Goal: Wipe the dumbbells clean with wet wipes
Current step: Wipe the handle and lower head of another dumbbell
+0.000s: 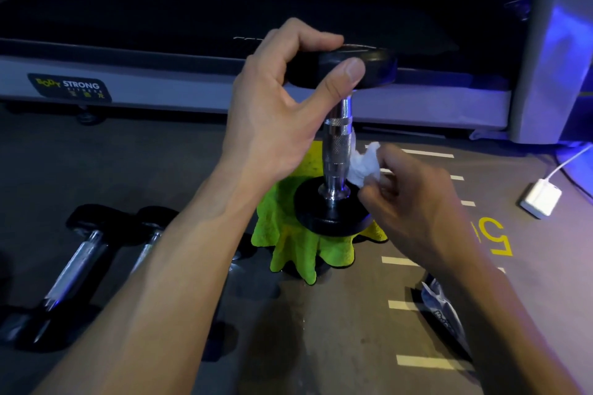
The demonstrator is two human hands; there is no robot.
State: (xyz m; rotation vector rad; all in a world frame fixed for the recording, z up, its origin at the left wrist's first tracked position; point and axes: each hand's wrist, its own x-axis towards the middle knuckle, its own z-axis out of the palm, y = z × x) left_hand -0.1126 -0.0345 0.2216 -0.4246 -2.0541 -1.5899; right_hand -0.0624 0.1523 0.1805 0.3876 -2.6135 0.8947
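Gripping the upright dumbbell (337, 144) top, left hand (282, 99) hides it; right hand (414, 202) pinches wipe (365, 163).

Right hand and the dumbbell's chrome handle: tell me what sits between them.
In the head view, a crumpled white wet wipe, pinched by the right hand, lies against the handle.

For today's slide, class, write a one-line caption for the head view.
Left hand steadies an upright dumbbell on a green cloth while the right hand wipes its handle with a wet wipe.

Treadmill (224, 9), white charger (541, 198) on floor
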